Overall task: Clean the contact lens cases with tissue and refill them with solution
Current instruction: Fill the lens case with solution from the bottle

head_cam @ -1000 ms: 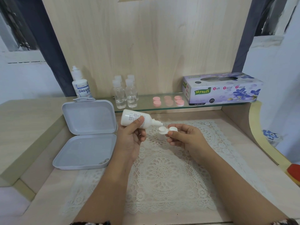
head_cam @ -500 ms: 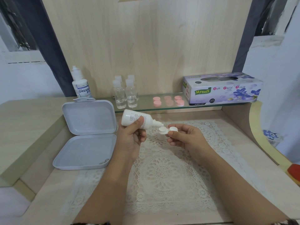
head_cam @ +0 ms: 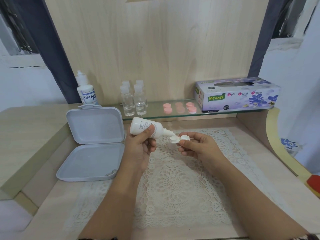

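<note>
Lens case (head_cam: 178,139), small, light, prob. slippery plastic, sat above mat centre, right hand (head_cam: 199,149) pinching its 3 o'clock end, left hand (head_cam: 140,148) gripping tipped solution bottle (head_cam: 147,128) from 9 o'clock, nozzle at well.

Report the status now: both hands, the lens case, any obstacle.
Left hand grips tilted solution bottle, nozzle at open well. Right hand pinches white lens case. Nothing between nozzle and well.

Pale wood desk (head_cam: 259,179) w/ glass shelf (head_cam: 173,113) — wood backboard (head_cam: 164,49), white walls (head_cam: 294,66).
</note>
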`<state>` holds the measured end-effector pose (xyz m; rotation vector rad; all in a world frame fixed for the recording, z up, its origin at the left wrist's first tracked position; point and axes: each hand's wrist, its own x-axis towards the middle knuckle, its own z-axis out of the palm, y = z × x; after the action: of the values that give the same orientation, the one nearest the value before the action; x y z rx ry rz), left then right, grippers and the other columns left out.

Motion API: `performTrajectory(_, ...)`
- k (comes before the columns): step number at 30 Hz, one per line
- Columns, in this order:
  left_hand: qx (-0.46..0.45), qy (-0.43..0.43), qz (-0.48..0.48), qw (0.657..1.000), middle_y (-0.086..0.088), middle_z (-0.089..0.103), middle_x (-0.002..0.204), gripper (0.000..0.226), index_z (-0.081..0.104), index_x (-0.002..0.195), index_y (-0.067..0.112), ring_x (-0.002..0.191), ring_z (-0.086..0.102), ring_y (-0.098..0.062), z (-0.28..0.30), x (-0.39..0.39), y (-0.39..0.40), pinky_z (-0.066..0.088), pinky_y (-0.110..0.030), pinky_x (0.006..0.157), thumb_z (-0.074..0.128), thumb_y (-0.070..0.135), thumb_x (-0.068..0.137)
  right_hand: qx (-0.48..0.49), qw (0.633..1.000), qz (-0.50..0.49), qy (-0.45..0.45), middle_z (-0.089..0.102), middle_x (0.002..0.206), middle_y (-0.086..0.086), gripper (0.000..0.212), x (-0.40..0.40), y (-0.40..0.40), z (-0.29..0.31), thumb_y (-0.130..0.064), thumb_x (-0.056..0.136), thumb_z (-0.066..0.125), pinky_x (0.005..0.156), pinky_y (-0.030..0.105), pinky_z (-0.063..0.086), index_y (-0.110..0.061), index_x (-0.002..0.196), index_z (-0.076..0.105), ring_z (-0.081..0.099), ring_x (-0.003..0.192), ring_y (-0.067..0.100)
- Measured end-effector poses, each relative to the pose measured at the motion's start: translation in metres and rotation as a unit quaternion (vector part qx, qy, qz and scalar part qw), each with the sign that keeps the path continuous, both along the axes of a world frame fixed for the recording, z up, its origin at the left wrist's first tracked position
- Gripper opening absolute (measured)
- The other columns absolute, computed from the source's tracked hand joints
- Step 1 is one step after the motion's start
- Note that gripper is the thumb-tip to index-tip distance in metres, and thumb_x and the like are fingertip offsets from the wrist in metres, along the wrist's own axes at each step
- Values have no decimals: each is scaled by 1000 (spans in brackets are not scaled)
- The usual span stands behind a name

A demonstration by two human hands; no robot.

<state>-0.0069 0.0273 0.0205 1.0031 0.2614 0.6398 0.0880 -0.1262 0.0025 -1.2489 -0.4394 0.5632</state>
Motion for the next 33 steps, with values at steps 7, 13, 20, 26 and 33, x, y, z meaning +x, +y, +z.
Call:
performTrajectory(7,-2,2,0,1000,-6,63,67,40,53,98,10,43,47,-11,0,1,1,35,-20,38,71,19,64,1,1000,2,2,70,76,15,29,0,0,-1,4,82,67,60,20,57,3,110,63,67,61,15)
performTrajectory(13,-7,-3,1,1000,-4,62,66,32,56,92,11,44,48,-10,0,1,0,35,-20,38,71,19,65,3,1000,2,2,70,74,13,27,1,0,-2,4,82,67,59,20,57,2,109,63,67,61,15)
performTrajectory(20,1,1,4,1000,-5,62,66,40,53,98,9,44,47,-10,0,1,0,35,-20,37,72,20,64,2,1000,2,1,70,78,16,26,2,0,-2,3,82,68,60,21,57,1,108,64,67,63,16)
performTrajectory(26,0,2,2,1000,-5,63,64,36,54,95,12,43,47,-10,0,1,0,34,-20,37,71,20,63,2,1000,3,-1,70,80,17,27,3,0,-3,3,81,68,61,22,57,1,108,64,67,64,17)
performTrajectory(33,4,1,-1,1000,-5,62,65,36,54,95,11,43,47,-11,0,1,0,35,-20,37,71,20,64,3,1000,2,1,70,79,17,28,3,0,-4,3,80,69,60,21,57,2,108,64,67,63,17)
